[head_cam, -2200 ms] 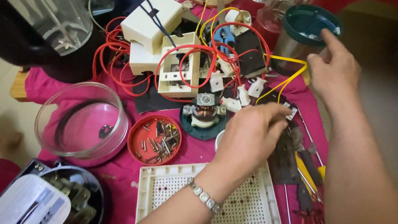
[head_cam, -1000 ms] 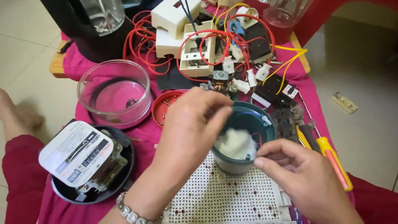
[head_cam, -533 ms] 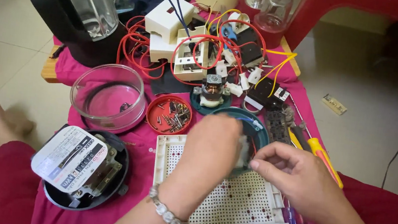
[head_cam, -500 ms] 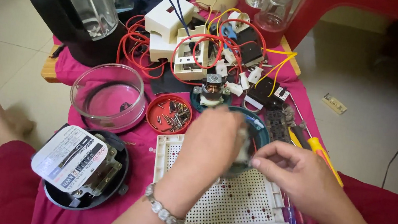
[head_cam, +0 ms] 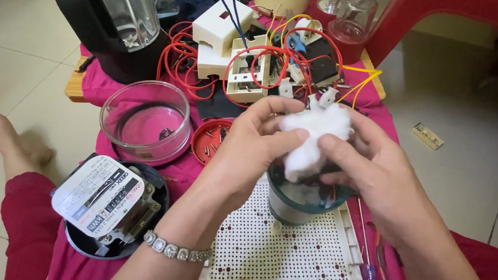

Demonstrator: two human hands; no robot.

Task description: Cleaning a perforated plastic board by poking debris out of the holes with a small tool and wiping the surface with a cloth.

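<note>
Change over the sequence. Earlier, the left hand (head_cam: 255, 141) worked among the wired parts while the right hand (head_cam: 377, 175) reached to the teal cup (head_cam: 308, 201) at the far right. The cup now stands on the white perforated board (head_cam: 285, 258). The white cotton wad (head_cam: 313, 135), a second ago down inside the cup, is now lifted above its rim, pinched between the fingers of both hands.
</note>
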